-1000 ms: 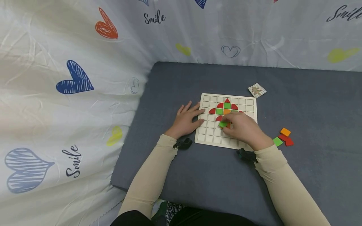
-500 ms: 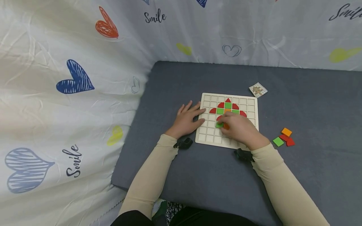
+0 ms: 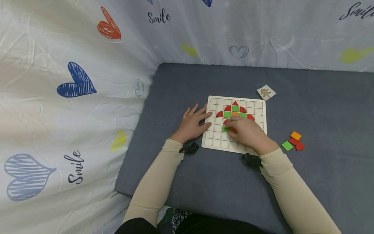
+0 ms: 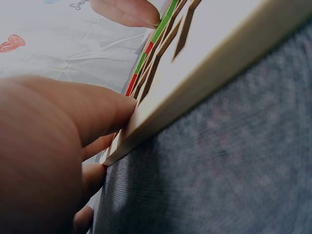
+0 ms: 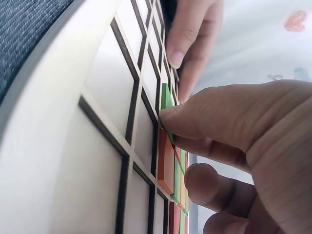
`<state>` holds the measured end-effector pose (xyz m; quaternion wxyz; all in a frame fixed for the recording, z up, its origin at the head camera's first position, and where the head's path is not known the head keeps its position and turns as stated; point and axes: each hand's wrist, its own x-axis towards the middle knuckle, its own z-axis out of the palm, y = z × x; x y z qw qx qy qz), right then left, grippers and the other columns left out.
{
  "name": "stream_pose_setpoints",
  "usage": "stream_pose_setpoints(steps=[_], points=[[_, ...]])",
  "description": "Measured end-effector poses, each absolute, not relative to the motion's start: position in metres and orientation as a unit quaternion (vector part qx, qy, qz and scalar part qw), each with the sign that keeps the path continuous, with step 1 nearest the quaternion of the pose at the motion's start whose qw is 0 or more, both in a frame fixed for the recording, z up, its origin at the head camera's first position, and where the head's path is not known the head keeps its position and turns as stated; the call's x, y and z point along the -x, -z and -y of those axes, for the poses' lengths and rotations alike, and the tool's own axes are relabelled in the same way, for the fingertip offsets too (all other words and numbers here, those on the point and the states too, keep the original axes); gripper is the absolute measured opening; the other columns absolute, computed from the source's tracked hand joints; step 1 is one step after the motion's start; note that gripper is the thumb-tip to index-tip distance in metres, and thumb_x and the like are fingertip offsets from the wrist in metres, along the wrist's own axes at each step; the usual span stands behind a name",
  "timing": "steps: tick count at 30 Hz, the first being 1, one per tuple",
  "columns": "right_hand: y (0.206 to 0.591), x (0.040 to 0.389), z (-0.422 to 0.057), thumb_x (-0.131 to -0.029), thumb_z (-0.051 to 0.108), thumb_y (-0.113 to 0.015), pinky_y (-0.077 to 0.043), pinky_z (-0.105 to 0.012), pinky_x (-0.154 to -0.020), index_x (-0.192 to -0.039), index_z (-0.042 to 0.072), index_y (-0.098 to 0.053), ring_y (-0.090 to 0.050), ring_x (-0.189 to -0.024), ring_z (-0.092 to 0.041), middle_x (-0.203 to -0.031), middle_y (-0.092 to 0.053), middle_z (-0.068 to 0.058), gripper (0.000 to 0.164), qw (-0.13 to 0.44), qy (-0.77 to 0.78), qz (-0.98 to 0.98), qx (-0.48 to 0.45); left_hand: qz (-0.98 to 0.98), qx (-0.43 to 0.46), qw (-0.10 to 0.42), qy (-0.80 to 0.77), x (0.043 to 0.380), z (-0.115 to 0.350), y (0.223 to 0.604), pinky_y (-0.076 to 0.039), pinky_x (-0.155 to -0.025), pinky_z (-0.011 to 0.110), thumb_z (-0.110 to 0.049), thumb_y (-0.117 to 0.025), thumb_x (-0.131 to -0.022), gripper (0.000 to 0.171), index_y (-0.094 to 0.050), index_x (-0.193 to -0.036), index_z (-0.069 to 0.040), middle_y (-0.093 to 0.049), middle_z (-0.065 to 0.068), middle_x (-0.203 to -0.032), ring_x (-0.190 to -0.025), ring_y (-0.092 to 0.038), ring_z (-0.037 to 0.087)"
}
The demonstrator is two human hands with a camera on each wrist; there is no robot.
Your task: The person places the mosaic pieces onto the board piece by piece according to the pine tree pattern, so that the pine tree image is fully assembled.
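A pale grid board point(image 3: 214, 143) lies on the grey surface, with red, green and orange tiles set in its cells. My left hand point(image 3: 191, 125) rests at the board's left edge, fingers spread, fingertips on the rim. Over the lower middle of the board, my right hand point(image 3: 248, 133) pinches a green square tile point(image 3: 225, 128) at a cell. In the right wrist view, thumb and forefinger meet at that green tile point(image 5: 166, 97), just beside an orange tile point(image 5: 165, 163). The right hand hides part of the tile pattern in the head view.
Right of the board lie several loose tiles: an orange tile point(image 3: 296, 135), a green tile point(image 3: 287, 146) and red tiles point(image 3: 299, 146). A small patterned card point(image 3: 266, 92) lies by the board's far right corner. A white curtain point(image 3: 87, 123) with hearts borders the left and back.
My right hand has moved slightly left with the green tile, which has gone from tilted to lying about flat at its cell. The left hand has stayed in place.
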<state>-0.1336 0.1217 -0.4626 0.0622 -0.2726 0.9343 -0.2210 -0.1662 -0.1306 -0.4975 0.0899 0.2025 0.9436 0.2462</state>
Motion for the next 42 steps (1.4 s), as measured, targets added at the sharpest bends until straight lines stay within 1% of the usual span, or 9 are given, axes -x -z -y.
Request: stream_pose_setpoints(steps=[6, 14, 19, 22, 29, 32, 35, 39, 42], points=[[0.459, 0.131, -0.125, -0.095, 0.009, -0.072, -0.06, -0.048, -0.087, -0.11, 0.006, -0.082, -0.069, -0.104, -0.027, -0.116, -0.073, -0.01, 0.019, 0.064, 0.213, -0.94, 0.259, -0.941, -0.203, 0.09, -0.253, 0.167, 0.13, 0.496, 0.003, -0.132, 0.049, -0.043, -0.061, -0.107, 0.054, -0.051, -0.158, -0.028, -0.028, -0.002, -0.172, -0.164, -0.006, 0.025], [0.456, 0.124, -0.135, -0.095, 0.014, -0.075, -0.06, -0.049, -0.087, -0.109, 0.007, -0.083, -0.07, -0.101, -0.027, -0.111, -0.073, -0.009, 0.017, 0.073, 0.223, -0.941, 0.245, -0.939, -0.206, 0.092, -0.26, 0.166, 0.132, 0.497, 0.003, -0.132, 0.049, -0.042, -0.061, -0.107, 0.055, -0.051, -0.158, -0.027, -0.027, -0.002, -0.172, -0.164, -0.006, 0.025], [0.454, 0.12, -0.144, -0.095, 0.013, -0.072, -0.059, -0.05, -0.089, -0.11, 0.006, -0.082, -0.068, -0.102, -0.029, -0.111, -0.073, -0.011, 0.019, 0.074, 0.222, -0.944, 0.232, -0.938, -0.206, 0.094, -0.261, 0.166, 0.132, 0.496, 0.003, -0.132, 0.048, -0.043, -0.061, -0.107, 0.055, -0.05, -0.158, -0.027, -0.027, -0.002, -0.173, -0.164, -0.006, 0.024], [0.451, 0.117, -0.149, -0.095, 0.013, -0.07, -0.059, -0.05, -0.086, -0.11, 0.005, -0.082, -0.067, -0.099, -0.029, -0.11, -0.073, -0.011, 0.021, 0.074, 0.222, -0.946, 0.223, -0.939, -0.204, 0.095, -0.261, 0.166, 0.132, 0.497, 0.004, -0.132, 0.048, -0.043, -0.061, -0.107, 0.055, -0.05, -0.158, -0.027, -0.026, -0.002, -0.173, -0.164, -0.006, 0.024], [0.449, 0.111, -0.165, -0.096, 0.012, -0.068, -0.055, -0.059, -0.098, -0.116, 0.002, -0.079, -0.066, -0.118, -0.039, -0.12, -0.074, -0.017, 0.025, 0.076, 0.243, -0.944, 0.211, -0.939, -0.203, 0.097, -0.261, 0.166, 0.132, 0.498, 0.004, -0.132, 0.047, -0.043, -0.06, -0.107, 0.055, -0.05, -0.159, -0.028, -0.026, -0.003, -0.173, -0.164, -0.005, 0.023], [0.448, 0.109, -0.173, -0.096, 0.013, -0.067, -0.056, -0.058, -0.095, -0.117, 0.002, -0.078, -0.067, -0.111, -0.037, -0.121, -0.073, -0.017, 0.026, 0.083, 0.242, -0.946, 0.2, -0.939, -0.203, 0.102, -0.259, 0.166, 0.132, 0.499, 0.005, -0.132, 0.047, -0.043, -0.06, -0.107, 0.055, -0.049, -0.159, -0.028, -0.025, -0.003, -0.173, -0.164, -0.005, 0.023], [0.446, 0.107, -0.182, -0.095, 0.012, -0.067, -0.057, -0.053, -0.086, -0.115, 0.002, -0.078, -0.067, -0.097, -0.032, -0.117, -0.074, -0.016, 0.025, 0.08, 0.237, -0.949, 0.19, -0.938, -0.204, 0.101, -0.263, 0.167, 0.132, 0.499, 0.005, -0.132, 0.047, -0.043, -0.06, -0.108, 0.055, -0.049, -0.159, -0.027, -0.025, -0.003, -0.173, -0.164, -0.005, 0.023], [0.446, 0.103, -0.193, -0.093, 0.009, -0.066, -0.053, -0.046, -0.075, -0.112, 0.0, -0.078, -0.062, -0.085, -0.027, -0.109, -0.073, -0.015, 0.024, 0.068, 0.232, -0.953, 0.181, -0.937, -0.205, 0.094, -0.265, 0.168, 0.132, 0.497, 0.004, -0.132, 0.048, -0.043, -0.06, -0.107, 0.055, -0.05, -0.159, -0.027, -0.026, -0.003, -0.173, -0.164, -0.005, 0.023], [0.449, 0.097, -0.201, -0.092, 0.009, -0.068, -0.051, -0.042, -0.07, -0.109, -0.001, -0.078, -0.06, -0.08, -0.024, -0.103, -0.072, -0.014, 0.022, 0.062, 0.227, -0.955, 0.179, -0.938, -0.205, 0.095, -0.263, 0.168, 0.132, 0.498, 0.004, -0.132, 0.048, -0.043, -0.06, -0.107, 0.055, -0.05, -0.159, -0.027, -0.026, -0.003, -0.173, -0.164, -0.006, 0.023]])
